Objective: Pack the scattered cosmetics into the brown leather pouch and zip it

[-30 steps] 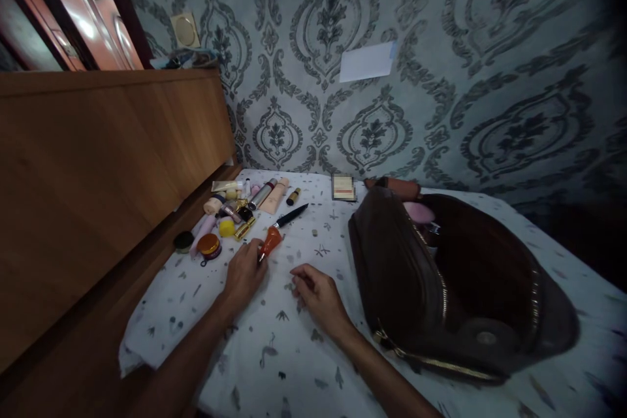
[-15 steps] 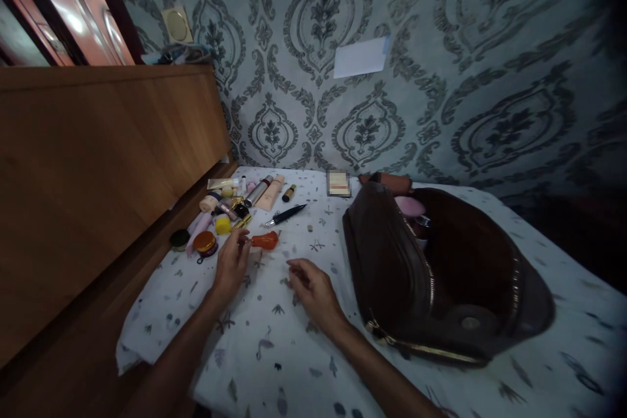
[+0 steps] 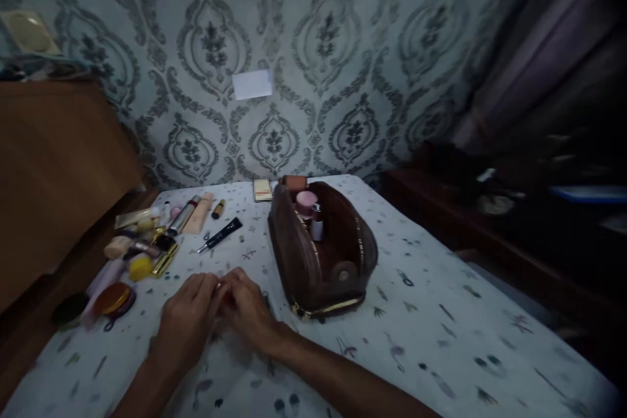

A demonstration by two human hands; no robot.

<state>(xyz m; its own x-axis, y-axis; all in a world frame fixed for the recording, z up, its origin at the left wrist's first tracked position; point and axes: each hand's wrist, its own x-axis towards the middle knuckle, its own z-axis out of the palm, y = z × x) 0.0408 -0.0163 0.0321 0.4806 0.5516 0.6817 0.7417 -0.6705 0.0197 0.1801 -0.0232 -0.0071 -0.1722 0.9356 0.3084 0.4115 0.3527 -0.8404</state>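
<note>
My left hand (image 3: 186, 313) and my right hand (image 3: 251, 313) meet low over the bed cloth, fingers closed together. A small orange-red item (image 3: 227, 298) shows between them, mostly covered by the fingers, so its kind is unclear. Just beyond my hands lies a black tube with a silver tip (image 3: 220, 235). To the right stands a brown zip cosmetics bag (image 3: 298, 274), unzipped and gaping. Inside it are a jar with a pink lid (image 3: 306, 201) and a small bottle (image 3: 317, 225).
Left of my hands lie several cosmetics, among them an amber-lidded jar (image 3: 113, 300), a yellow-lidded pot (image 3: 140, 267) and a beige tube (image 3: 198, 214). A small palette (image 3: 262, 189) is near the patterned wall. A wooden cabinet (image 3: 59, 170) borders the left side.
My hands, apart before, have come together. The orange item that lay at my left hand's fingertips is now between both hands. The view has swung right, showing more of the room there.
</note>
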